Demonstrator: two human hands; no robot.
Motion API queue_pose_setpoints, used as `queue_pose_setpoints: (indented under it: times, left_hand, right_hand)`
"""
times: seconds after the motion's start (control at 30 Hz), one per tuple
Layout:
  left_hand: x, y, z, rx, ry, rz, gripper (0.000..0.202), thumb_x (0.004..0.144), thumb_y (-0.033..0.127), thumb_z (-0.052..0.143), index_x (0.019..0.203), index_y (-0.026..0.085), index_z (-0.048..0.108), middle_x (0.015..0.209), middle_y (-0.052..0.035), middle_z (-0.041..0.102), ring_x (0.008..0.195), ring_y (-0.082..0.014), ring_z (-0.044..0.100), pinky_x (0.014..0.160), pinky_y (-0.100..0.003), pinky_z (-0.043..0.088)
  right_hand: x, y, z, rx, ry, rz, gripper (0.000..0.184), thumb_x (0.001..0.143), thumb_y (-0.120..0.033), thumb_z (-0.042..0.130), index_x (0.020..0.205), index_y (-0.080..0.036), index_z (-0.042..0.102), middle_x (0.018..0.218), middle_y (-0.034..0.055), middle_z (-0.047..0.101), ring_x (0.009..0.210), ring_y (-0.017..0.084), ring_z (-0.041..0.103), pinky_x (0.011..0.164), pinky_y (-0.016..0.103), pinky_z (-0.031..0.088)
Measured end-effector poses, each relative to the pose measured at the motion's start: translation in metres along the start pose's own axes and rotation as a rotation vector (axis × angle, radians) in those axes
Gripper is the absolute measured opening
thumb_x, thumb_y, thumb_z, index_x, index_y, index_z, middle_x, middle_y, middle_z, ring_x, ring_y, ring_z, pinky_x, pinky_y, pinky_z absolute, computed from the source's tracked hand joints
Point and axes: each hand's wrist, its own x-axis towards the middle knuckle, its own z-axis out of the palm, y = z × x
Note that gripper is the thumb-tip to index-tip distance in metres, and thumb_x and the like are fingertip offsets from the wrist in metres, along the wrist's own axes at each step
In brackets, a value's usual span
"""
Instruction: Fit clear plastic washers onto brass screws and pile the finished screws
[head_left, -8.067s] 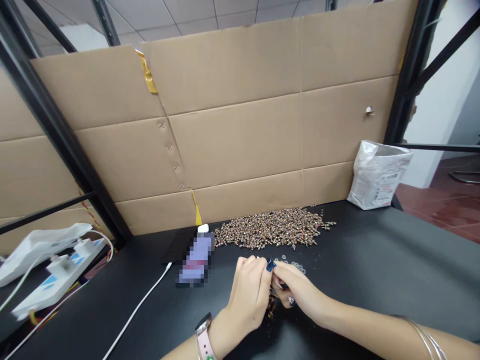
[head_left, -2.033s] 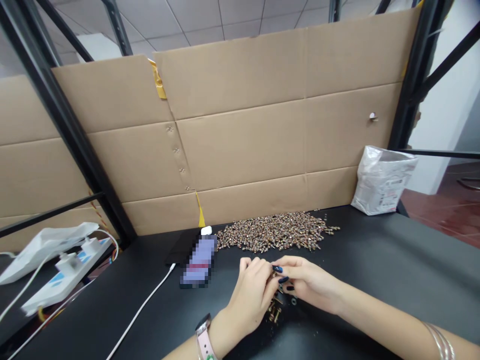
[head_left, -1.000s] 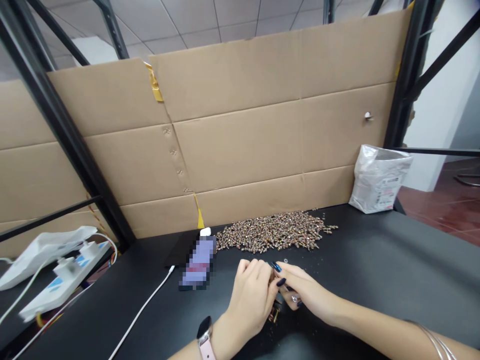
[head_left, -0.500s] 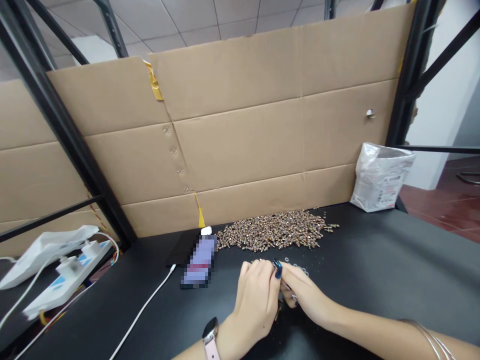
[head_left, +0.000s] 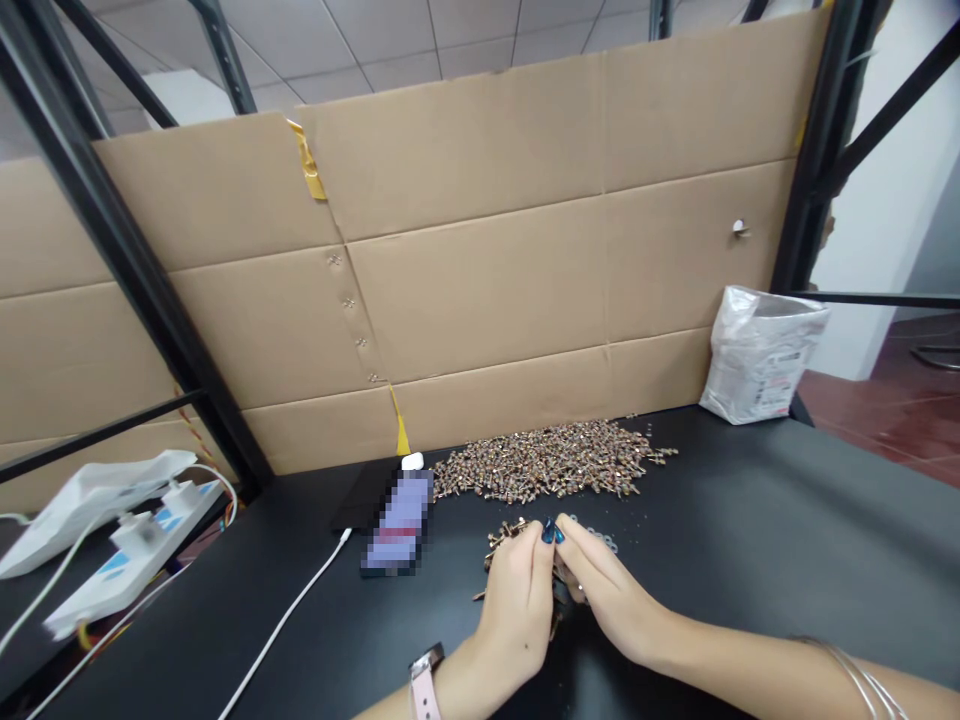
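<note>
Our narrowed left hand [head_left: 514, 615] and right hand [head_left: 611, 600] met fingertip to fingertip — what they held stayed hidden — just beside loose copper-coloured metal screws [head_left: 508, 535] on the black tabletop [head_left: 750, 560].

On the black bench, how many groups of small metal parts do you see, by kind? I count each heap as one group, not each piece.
Heaps of screws: 2
Group of washers: 1
Total: 3
</note>
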Motion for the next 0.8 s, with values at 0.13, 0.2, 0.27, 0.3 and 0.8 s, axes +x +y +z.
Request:
queue_pose_setpoints:
  times: [0.13,0.2,0.27,0.3,0.8]
  left_hand:
    - [0.011,0.009,-0.011,-0.135,-0.046,-0.117,0.039,0.097,0.037,0.019,0.076,0.019,0.047,0.074,-0.0006,0.057,0.068,-0.0137,0.050,0.062,-0.024,0.036]
    - [0.016,0.006,-0.018,-0.003,-0.079,-0.114,0.038,0.096,0.036,0.020,0.073,0.019,0.045,0.068,0.0008,0.054,0.062,-0.0132,0.048,0.059,-0.025,0.032]
    - [0.019,0.000,-0.025,0.243,-0.107,-0.064,0.036,0.096,0.032,0.023,0.068,0.019,0.042,0.061,0.0020,0.050,0.058,-0.0134,0.045,0.060,-0.026,0.028]
    - [0.020,-0.003,-0.028,0.363,-0.117,-0.030,0.035,0.095,0.029,0.025,0.066,0.019,0.042,0.059,0.0020,0.050,0.058,-0.0139,0.045,0.061,-0.027,0.027]
    - [0.019,-0.008,-0.035,0.771,-0.133,-0.020,0.023,0.089,0.029,0.033,0.076,0.018,0.049,0.064,-0.0019,0.060,0.061,-0.0188,0.055,0.066,-0.032,0.025]
  right_hand:
    - [0.007,-0.012,-0.010,-0.242,-0.022,-0.170,0.025,0.096,-0.033,0.027,0.076,-0.021,0.037,0.073,-0.0016,0.043,0.066,0.013,0.040,0.063,0.026,0.037]
    - [0.012,-0.015,-0.019,-0.396,-0.068,-0.244,0.018,0.094,-0.026,0.031,0.079,-0.020,0.040,0.078,-0.0003,0.046,0.069,0.014,0.042,0.065,0.027,0.038]
    - [0.017,-0.014,-0.029,-0.575,-0.134,-0.297,0.008,0.089,-0.019,0.038,0.083,-0.020,0.044,0.081,0.0009,0.047,0.072,0.015,0.043,0.067,0.028,0.039]
    - [0.020,-0.013,-0.034,-0.657,-0.160,-0.317,0.006,0.085,-0.015,0.042,0.085,-0.020,0.045,0.083,0.0014,0.047,0.073,0.015,0.043,0.068,0.029,0.039]
    - [0.067,0.029,-0.077,-1.132,-0.013,-0.430,0.015,0.082,-0.009,0.047,0.091,-0.017,0.057,0.093,0.0091,0.050,0.091,0.023,0.047,0.079,0.037,0.044]
